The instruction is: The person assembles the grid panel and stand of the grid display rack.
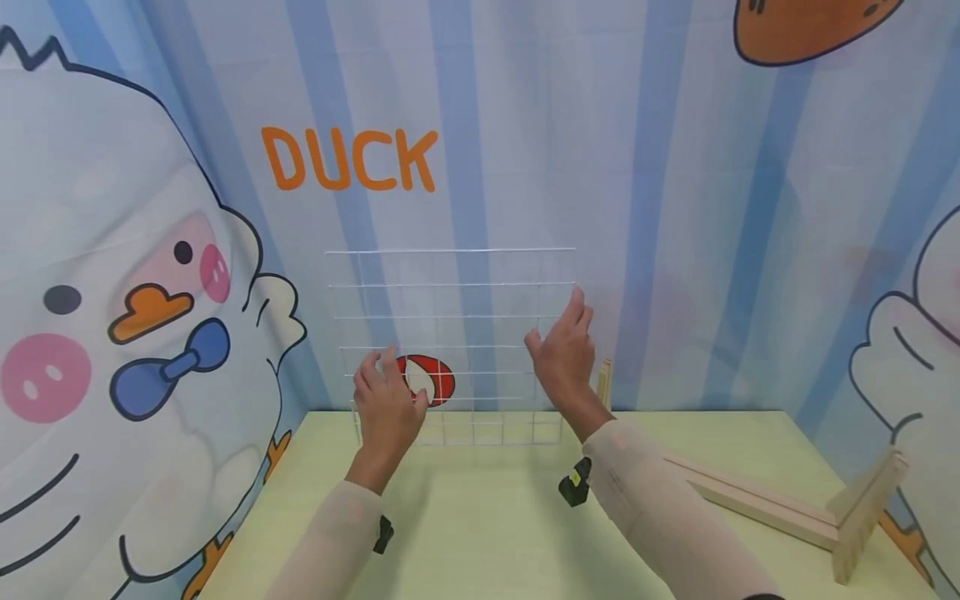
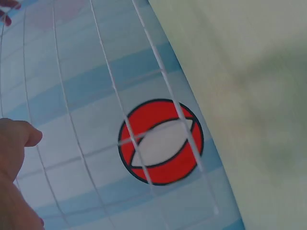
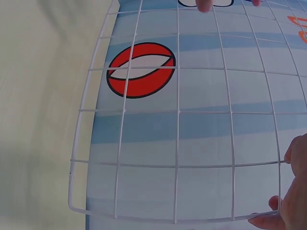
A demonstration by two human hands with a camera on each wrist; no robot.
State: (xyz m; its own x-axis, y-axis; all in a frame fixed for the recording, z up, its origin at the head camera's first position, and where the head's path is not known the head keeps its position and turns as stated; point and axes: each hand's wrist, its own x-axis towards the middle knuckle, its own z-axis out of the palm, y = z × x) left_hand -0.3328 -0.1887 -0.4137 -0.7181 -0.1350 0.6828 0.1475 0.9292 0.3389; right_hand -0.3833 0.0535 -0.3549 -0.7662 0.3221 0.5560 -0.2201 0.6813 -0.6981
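A white wire grid panel (image 1: 450,317) stands upright at the back of the table, held by its two sides. My left hand (image 1: 386,417) grips its left side low down, fingers at the edge wires and the thumb in front of the mesh. In the left wrist view that thumb (image 2: 29,134) shows beside the wires; the other fingers are out of sight. Higher up, my right hand (image 1: 566,354) holds the right side. The right wrist view shows its fingers (image 3: 295,158) round the border wire near a corner.
A pale yellow table (image 1: 487,517) extends in front of the grid. Right of the right forearm lies a wooden frame (image 1: 765,504) with an upright end piece. Behind stands a striped curtain (image 1: 525,125) with printed ducks; its red and white oval (image 3: 141,86) shows through the mesh.
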